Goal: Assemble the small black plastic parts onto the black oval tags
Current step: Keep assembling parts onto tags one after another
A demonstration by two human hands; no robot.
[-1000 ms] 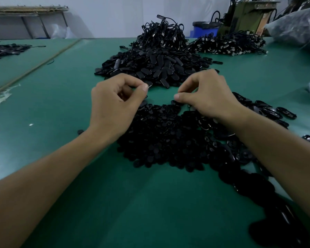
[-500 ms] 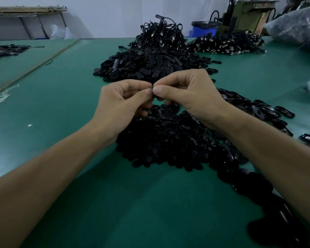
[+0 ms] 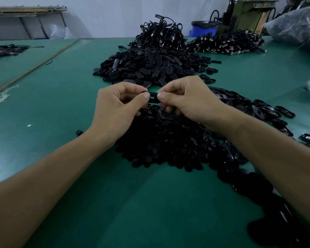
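Note:
A black oval tag [image 3: 153,98] is held level between both hands above the green table. My left hand [image 3: 118,106] pinches its left end with thumb and forefinger. My right hand [image 3: 186,101] pinches the right end the same way. A small slot shows in the tag's middle. Right under the hands lies a heap of small black plastic parts [image 3: 165,136]. Loose oval tags [image 3: 268,111] spread out to the right of it.
A large pile of black oval pieces [image 3: 150,68] lies farther back, topped by a mound of black cords with metal ends [image 3: 161,33]. Another cord pile [image 3: 227,43] sits back right, near a plastic bag [image 3: 297,24]. Green table [image 3: 61,104] spreads to the left.
The hands came together from apart, and now hold the oval tag stretched between their thumbs, slightly farther apart than half a second ago.

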